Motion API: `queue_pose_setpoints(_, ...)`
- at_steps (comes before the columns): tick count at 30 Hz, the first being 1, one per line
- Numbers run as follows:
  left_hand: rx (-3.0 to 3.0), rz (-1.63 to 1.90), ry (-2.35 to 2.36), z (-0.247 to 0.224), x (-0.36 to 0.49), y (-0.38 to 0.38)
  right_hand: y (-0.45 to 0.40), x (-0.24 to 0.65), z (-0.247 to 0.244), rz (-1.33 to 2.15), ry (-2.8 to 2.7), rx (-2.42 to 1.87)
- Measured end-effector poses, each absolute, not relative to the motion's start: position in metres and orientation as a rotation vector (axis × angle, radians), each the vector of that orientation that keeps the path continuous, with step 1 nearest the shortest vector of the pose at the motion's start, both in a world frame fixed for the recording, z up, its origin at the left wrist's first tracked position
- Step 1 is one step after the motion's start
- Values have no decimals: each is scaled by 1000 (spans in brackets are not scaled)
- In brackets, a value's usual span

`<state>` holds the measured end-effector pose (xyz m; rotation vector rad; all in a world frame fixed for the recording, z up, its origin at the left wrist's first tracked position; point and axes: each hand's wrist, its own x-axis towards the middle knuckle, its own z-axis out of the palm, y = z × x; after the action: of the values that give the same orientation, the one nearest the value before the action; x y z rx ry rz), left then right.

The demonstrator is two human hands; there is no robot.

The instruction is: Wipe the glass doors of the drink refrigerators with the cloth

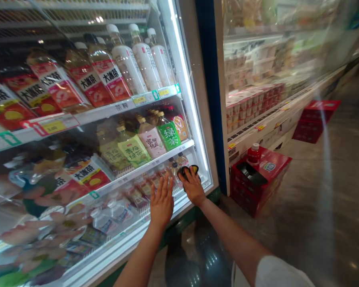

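A glass door (pixel 77 199) of a lit drinks cooler fills the left of the view. My left hand (pixel 162 201) lies flat against the glass with its fingers spread, holding nothing. Just to its right, my right hand (pixel 193 185) presses a small black-and-yellow pad (pixel 188 172) to the lower right of the door; what the pad is, I cannot tell. Behind the glass, bottles of iced tea with red labels (pixel 107 77) and a green-labelled tea bottle (pixel 169 131) stand on white shelves (pixel 107 107).
Right of the cooler stands a dark blue upright (pixel 211 79). Beyond it, an open chiller holds stacked cups (pixel 251 107). Red drink cartons (pixel 254 187) topped by a red-capped bottle (pixel 254 154) sit on the polished floor (pixel 332 223), with another red stack (pixel 315 121) farther along.
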<state>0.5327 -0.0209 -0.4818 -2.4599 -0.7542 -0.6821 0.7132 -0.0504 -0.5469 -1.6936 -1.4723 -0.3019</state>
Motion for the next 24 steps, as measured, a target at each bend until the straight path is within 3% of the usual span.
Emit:
queue_pose_setpoints(3,-2466,-698,-751,-485,519,-20,-60,739,-561,-227,-1264,-1745)
queue_pose_setpoints(7,-2457,-719,-771,-484,501,-20,-50,758,-528,-275,-896,-1771)
queue_pose_setpoints(12,-2409,-657,-808,-481,476,-20,-31,681,-472,-448,-1082,-1718)
queue_pose_setpoints(17,-2394,-610,-846,-485,441,-20,-31,594,-447,-497,-1442,-1576)
queue_pose_setpoints(24,-2404,-685,-791,-479,438,-16,-28,610,-435,-576,-1551,-1481)
